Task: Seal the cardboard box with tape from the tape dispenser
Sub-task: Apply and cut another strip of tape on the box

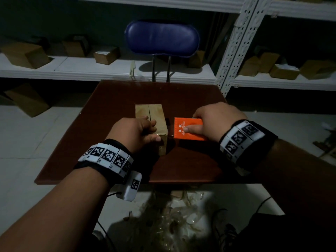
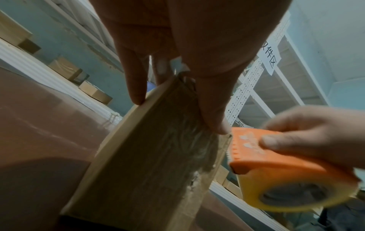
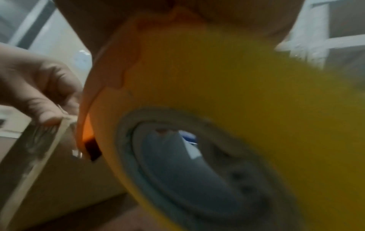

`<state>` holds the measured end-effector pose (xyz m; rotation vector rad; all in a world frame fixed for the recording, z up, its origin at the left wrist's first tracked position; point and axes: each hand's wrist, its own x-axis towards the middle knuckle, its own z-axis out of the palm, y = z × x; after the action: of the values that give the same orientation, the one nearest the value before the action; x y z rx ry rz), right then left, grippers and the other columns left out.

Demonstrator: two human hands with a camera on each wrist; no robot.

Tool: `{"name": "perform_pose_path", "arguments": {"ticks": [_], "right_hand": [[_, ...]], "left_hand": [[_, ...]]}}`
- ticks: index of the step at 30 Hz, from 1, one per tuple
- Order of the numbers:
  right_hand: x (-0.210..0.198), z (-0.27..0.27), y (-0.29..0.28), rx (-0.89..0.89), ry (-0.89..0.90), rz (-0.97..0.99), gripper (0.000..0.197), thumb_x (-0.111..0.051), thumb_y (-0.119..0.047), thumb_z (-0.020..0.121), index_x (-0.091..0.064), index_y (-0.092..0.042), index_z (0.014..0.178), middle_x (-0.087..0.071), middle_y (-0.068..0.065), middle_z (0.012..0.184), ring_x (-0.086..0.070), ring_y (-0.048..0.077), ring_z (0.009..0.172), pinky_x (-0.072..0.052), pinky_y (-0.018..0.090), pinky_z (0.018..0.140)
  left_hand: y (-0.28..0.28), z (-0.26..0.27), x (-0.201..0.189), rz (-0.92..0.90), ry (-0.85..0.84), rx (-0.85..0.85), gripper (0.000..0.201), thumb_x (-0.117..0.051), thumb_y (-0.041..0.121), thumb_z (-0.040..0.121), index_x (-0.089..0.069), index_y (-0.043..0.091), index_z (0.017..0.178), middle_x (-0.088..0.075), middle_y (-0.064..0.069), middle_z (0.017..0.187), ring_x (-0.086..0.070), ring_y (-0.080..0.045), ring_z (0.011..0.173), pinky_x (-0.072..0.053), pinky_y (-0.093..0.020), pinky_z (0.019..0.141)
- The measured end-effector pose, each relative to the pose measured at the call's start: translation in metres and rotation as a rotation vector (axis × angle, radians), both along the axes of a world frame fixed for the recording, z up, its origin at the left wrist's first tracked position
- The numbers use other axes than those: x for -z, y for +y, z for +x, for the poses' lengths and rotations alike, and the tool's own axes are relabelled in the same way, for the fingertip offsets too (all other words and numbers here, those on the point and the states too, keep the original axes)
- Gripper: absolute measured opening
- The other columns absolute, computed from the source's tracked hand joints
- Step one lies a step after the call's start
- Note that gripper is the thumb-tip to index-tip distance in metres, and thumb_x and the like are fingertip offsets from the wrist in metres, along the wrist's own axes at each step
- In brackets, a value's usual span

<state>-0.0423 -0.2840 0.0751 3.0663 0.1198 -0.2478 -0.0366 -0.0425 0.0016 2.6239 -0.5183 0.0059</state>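
2 forearms extended forward, left hand (image 1: 134, 133) fingers bent downward, right hand (image 1: 218, 120) clenched — thumb flat

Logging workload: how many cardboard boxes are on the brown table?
1: the cardboard box on the table, held by the left hand, beside the tape dispenser in the right hand. None appears hidden.

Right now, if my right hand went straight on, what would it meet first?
Likely the cardboard box: the right hand aims the tape dispenser, toothed edge first, at its side.

Head cam: high, looks fwd/down over table (image 1: 109, 99). L wrist cam: low, close, along left hand (image 2: 177, 39). R wrist cam: closest, blurred. All share box (image 1: 149, 113), tape dispenser (image 1: 183, 130).
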Motion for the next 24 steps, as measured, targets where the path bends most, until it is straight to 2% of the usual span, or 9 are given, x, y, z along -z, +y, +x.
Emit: {"name": "perform_pose_path", "arguments": {"ticks": [3, 7, 10, 12, 14, 16, 17, 21, 24], "right_hand": [[-0.013, 0.01, 0.017, -0.009, 0.037, -0.078, 0.059, -0.06, -0.08, 0.075, -0.067, -0.028, 0.101, -0.061, -0.001, 0.087, -0.059, 0.025, 0.084, -0.048, 0.037, 0.069], [-0.027, 0.02, 0.038, -0.034, 0.015, -0.158, 0.052, -0.068, -0.072, 0.076, -0.054, -0.021, 0.078, -0.057, 0.0, 0.078, -0.058, 0.025, 0.076, -0.049, 0.037, 0.066], [-0.028, 0.026, 0.042, -0.077, -0.043, -0.293, 0.031, -0.063, -0.04, 0.093, -0.053, -0.02, 0.072, -0.049, 0.001, 0.07, -0.053, 0.026, 0.074, -0.048, 0.041, 0.073], [-0.025, 0.032, 0.029, -0.044, -0.033, -0.395, 0.032, -0.052, -0.024, 0.099, -0.048, -0.02, 0.067, -0.047, 0.001, 0.07, -0.055, 0.028, 0.081, -0.045, 0.044, 0.08], [-0.019, 0.038, 0.013, -0.019, -0.03, -0.368, 0.036, -0.058, -0.042, 0.096, -0.047, -0.021, 0.068, -0.054, 0.001, 0.073, -0.053, 0.028, 0.077, -0.048, 0.039, 0.074], [-0.007, 0.039, 0.005, 0.027, 0.012, -0.264, 0.048, -0.058, -0.067, 0.087, -0.051, -0.021, 0.077, -0.049, 0.001, 0.072, -0.053, 0.028, 0.076, -0.049, 0.037, 0.07], [0.0, 0.037, 0.004, 0.038, 0.029, -0.218, 0.05, -0.055, -0.071, 0.086, -0.054, -0.021, 0.084, -0.049, 0.001, 0.073, -0.053, 0.027, 0.077, -0.048, 0.036, 0.07], [0.036, 0.024, 0.0, 0.011, -0.052, -0.123, 0.05, -0.053, -0.072, 0.087, -0.061, -0.026, 0.106, -0.068, 0.005, 0.099, -0.065, 0.031, 0.095, -0.042, 0.036, 0.073], [0.061, 0.015, 0.001, 0.031, -0.089, -0.07, 0.054, -0.051, -0.075, 0.084, -0.059, -0.03, 0.112, -0.071, 0.003, 0.103, -0.066, 0.03, 0.098, -0.044, 0.039, 0.081]], "left_hand": [[-0.002, 0.002, -0.001, 0.02, 0.003, -0.004, 0.04, -0.073, 0.038, 0.087, -0.07, 0.02, 0.123, -0.057, 0.009, 0.143, -0.037, -0.006, 0.143, -0.034, -0.036, 0.117], [-0.004, 0.006, 0.0, 0.073, 0.018, -0.042, 0.047, -0.07, 0.048, 0.086, -0.067, 0.026, 0.128, -0.055, 0.007, 0.146, -0.04, -0.008, 0.142, -0.038, -0.037, 0.115], [-0.006, 0.006, -0.002, 0.109, 0.033, -0.041, 0.047, -0.069, 0.05, 0.086, -0.067, 0.027, 0.128, -0.052, 0.008, 0.149, -0.041, -0.009, 0.142, -0.038, -0.037, 0.114], [-0.008, 0.004, -0.004, 0.11, 0.062, -0.027, 0.047, -0.068, 0.049, 0.087, -0.067, 0.025, 0.127, -0.05, 0.008, 0.15, -0.038, -0.01, 0.144, -0.037, -0.037, 0.116], [-0.006, 0.005, -0.005, 0.093, 0.028, -0.02, 0.045, -0.069, 0.049, 0.087, -0.069, 0.025, 0.125, -0.052, 0.008, 0.148, -0.037, -0.008, 0.144, -0.036, -0.036, 0.116], [-0.005, 0.005, -0.002, 0.096, 0.029, -0.016, 0.046, -0.068, 0.049, 0.087, -0.068, 0.025, 0.126, -0.052, 0.01, 0.148, -0.036, -0.007, 0.144, -0.035, -0.035, 0.116], [-0.005, 0.005, -0.001, 0.084, 0.025, -0.021, 0.047, -0.069, 0.05, 0.086, -0.068, 0.025, 0.126, -0.054, 0.01, 0.146, -0.037, -0.006, 0.143, -0.036, -0.033, 0.115], [-0.001, 0.004, 0.005, 0.035, -0.029, -0.037, 0.049, -0.07, 0.055, 0.082, -0.069, 0.027, 0.122, -0.063, 0.011, 0.137, -0.04, -0.001, 0.14, -0.041, -0.031, 0.111], [-0.002, 0.003, 0.004, 0.057, -0.037, -0.027, 0.051, -0.069, 0.056, 0.083, -0.068, 0.027, 0.125, -0.063, 0.014, 0.136, -0.039, -0.001, 0.141, -0.04, -0.03, 0.112]]}}
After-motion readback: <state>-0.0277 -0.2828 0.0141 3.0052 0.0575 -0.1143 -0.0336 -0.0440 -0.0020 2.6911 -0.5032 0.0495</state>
